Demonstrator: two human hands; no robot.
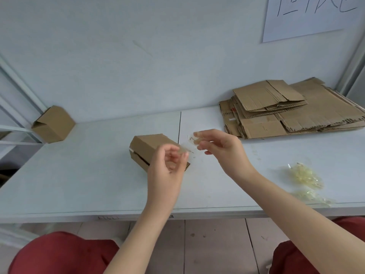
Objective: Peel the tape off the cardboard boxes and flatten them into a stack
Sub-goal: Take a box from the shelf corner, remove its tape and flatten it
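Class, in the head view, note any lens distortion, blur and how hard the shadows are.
Head view: the white table's front edge bows, wide-angle distortion; the left hand is motion-blurred before the small brown cardboard box; soft even light, faint shadows; the clear tape strip in the right hand barely shows.

box (147, 144): matt cardboard | tape (190, 142): glossy clear plastic | table (79, 175): smooth
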